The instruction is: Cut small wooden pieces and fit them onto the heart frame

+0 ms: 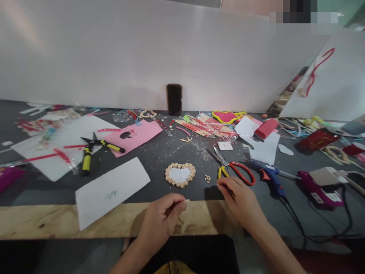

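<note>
A heart-shaped piece [180,175] with a white middle and a rim of small wooden bits lies flat on the dark table. Just below it, my left hand [167,213] pinches a thin pale stick near the wooden table edge. To the right, my right hand [238,196] is closed over the yellow handles of a tool [222,172], partly hidden under the fingers; whether it grips them is unclear. A few cut wooden bits [207,178] lie between the heart and my right hand. Red-handled scissors [242,172] rest open beyond my right hand.
Yellow-black pliers [95,146], pink paper [137,135] and a white card [112,193] lie left. A phone [174,99] leans on the back panel. Wrapped sticks [207,125] lie behind. A blue glue gun [269,177], its cord, a purple device [319,192] and a red can [319,139] occupy the right.
</note>
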Available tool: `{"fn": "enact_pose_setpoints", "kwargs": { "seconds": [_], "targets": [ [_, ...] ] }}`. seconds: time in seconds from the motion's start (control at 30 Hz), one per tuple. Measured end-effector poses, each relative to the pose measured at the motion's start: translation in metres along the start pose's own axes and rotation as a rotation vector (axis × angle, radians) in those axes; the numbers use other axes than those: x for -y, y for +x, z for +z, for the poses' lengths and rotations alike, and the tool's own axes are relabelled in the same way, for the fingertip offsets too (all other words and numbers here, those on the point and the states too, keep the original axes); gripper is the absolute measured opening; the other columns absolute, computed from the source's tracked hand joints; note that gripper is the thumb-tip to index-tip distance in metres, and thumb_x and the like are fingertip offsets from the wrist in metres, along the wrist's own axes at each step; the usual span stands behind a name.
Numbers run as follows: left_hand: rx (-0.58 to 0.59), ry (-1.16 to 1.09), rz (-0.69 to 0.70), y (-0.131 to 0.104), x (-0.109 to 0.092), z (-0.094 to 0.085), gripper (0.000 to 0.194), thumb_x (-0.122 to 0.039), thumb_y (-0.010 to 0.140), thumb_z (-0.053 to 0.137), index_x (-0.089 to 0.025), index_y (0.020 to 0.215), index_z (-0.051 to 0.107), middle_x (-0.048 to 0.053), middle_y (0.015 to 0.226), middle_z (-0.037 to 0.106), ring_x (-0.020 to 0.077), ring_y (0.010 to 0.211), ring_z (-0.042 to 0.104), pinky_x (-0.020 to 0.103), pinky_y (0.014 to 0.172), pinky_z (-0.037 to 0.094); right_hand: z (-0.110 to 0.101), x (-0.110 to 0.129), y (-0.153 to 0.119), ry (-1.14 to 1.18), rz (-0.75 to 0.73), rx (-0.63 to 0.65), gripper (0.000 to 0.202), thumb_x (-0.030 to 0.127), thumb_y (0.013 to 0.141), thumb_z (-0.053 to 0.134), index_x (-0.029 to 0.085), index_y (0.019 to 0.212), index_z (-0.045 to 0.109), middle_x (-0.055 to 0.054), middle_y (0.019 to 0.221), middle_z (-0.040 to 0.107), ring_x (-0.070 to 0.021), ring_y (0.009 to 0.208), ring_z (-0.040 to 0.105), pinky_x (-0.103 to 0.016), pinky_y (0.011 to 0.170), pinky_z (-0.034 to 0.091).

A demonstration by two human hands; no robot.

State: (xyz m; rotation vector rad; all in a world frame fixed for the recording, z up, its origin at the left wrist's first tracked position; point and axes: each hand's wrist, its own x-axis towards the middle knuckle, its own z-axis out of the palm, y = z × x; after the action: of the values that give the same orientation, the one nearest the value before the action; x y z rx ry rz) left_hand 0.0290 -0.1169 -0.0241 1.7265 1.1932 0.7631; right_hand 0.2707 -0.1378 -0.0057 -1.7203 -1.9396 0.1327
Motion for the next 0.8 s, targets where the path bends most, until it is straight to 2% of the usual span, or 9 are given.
{"fn": "enact_pose_setpoints", "kwargs": {
  "seconds": [0.13,0.33,0.6,0.8],
  "targets": [
    [0.000,0.015,0.043,0.000,0.002,-0.001,0.022,-0.031,0.086,0.051,-0.018,0.077,0.067,-0.001,0.063,0.063,0.0111,0.058,0.057,0.018,0.055,0.042,0.011,0.002,0.011,-0.050,-0.049,-0.012,0.018,0.022,0.090,0.046,0.020,0.094,0.064,-0.006,0.091,0.067,-0.0192,0.089,0.058,-0.034,0.079,0.048],
    [0.035,-0.022,-0.006,0.000,0.004,-0.005,0.021,-0.029,0.086,0.051,-0.018,0.078,0.067,-0.001,0.064,0.064,0.0113,0.059,0.056,0.018,0.055,0.042,0.020,-0.001,0.021,-0.075,-0.102,-0.002,0.020,0.021,0.090,0.048,0.020,0.095,0.067,-0.006,0.091,0.066,-0.0202,0.090,0.054,-0.037,0.082,0.047],
    [0.062,-0.008,0.025,0.002,0.002,-0.004,0.019,-0.028,0.086,0.052,-0.019,0.078,0.066,-0.002,0.066,0.065,0.0099,0.059,0.058,0.017,0.057,0.041,0.024,-0.004,0.022,-0.077,-0.128,0.014,0.022,0.017,0.089,0.048,0.019,0.099,0.068,-0.006,0.093,0.067,-0.0209,0.092,0.053,-0.038,0.083,0.047],
    [0.068,-0.009,0.028,0.002,0.003,-0.003,0.019,-0.028,0.087,0.052,-0.019,0.078,0.066,-0.003,0.065,0.064,0.0097,0.059,0.058,0.017,0.057,0.041,0.022,-0.004,0.020,0.002,-0.073,-0.043,0.023,0.017,0.089,0.043,0.019,0.098,0.064,-0.006,0.088,0.066,-0.0193,0.088,0.055,-0.035,0.079,0.048]
  ]
}}
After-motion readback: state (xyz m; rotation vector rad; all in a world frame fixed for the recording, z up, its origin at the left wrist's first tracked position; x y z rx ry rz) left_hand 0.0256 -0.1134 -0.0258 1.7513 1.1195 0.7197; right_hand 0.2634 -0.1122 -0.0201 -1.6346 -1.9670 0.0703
